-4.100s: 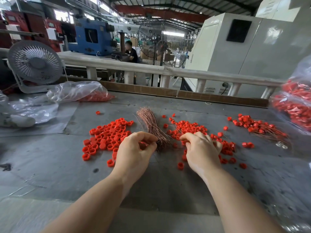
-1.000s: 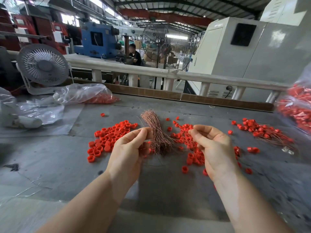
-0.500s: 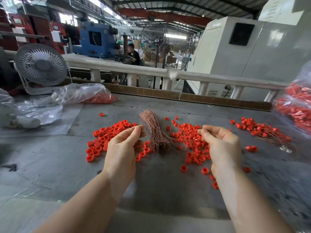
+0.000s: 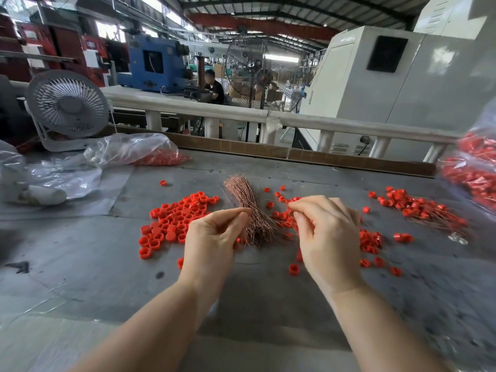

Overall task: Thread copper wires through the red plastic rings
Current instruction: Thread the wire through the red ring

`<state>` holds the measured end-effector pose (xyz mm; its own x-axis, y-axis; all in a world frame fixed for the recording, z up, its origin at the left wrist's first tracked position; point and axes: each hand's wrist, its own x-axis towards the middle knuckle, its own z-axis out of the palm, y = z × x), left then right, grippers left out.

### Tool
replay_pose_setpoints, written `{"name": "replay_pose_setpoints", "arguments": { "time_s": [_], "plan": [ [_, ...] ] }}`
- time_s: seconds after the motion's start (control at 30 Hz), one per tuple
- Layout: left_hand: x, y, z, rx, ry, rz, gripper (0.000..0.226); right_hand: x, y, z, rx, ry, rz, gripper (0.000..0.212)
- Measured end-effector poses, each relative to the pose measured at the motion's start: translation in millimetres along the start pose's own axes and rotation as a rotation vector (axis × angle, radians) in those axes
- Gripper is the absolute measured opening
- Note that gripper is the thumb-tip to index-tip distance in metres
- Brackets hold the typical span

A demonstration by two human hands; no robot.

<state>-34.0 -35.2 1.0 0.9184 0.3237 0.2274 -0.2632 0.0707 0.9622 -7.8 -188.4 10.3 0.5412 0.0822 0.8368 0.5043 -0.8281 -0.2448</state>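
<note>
Careful: wire may miss the ring.
Your left hand (image 4: 214, 234) pinches a copper wire (image 4: 271, 202); your right hand (image 4: 326, 232) pinches (seemingly) a red ring (image 4: 291, 201); either could slip.

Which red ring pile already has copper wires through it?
The far-right pile: thin wires stick out of its rings. The left pile is bare rings.

The wire bundle (image 4: 248, 205) lies on the table (image 4: 80, 264) between two ring piles (image 4: 177, 218). A fan (image 4: 67, 108) stands behind, far left.
</note>
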Motion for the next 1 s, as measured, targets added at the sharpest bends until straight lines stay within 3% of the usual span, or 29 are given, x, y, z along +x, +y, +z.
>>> {"name": "replay_pose_setpoints", "arguments": {
  "time_s": [0.17, 0.27, 0.33, 0.5, 0.7, 0.87, 1.0],
  "plan": [
    [3.9, 0.4, -3.3, -0.040, 0.082, -0.002, 0.019, 3.9, 5.7, -3.3, -0.034, 0.179, 0.120, 0.015],
    [6.3, 0.1, -6.2, -0.085, 0.158, -0.005, 0.019, 5.0, 2.7, -7.7, -0.050, 0.357, 0.060, 0.017],
    [7.0, -0.3, -6.8, -0.141, 0.183, -0.017, 0.018, 4.2, -0.8, -9.1, -0.011, 0.378, -0.039, 0.017],
    [5.7, -0.5, -3.2, -0.062, 0.113, 0.024, 0.019, -0.7, -13.4, -4.7, 0.227, 0.133, -0.214, 0.019],
    [0.7, 1.6, 1.6, 0.072, -0.049, 0.160, 0.030, -6.8, -21.0, 6.7, 0.436, -0.331, 0.035, 0.033],
    [0.1, 0.2, 1.7, 0.151, -0.077, 0.187, 0.023, -4.6, -15.4, 6.3, 0.399, -0.289, 0.090, 0.019],
    [7.8, -4.5, -5.7, 0.300, 0.081, 0.111, 0.019, -2.9, -6.6, 3.9, 0.269, -0.202, 0.140, 0.012]
  ]
}}
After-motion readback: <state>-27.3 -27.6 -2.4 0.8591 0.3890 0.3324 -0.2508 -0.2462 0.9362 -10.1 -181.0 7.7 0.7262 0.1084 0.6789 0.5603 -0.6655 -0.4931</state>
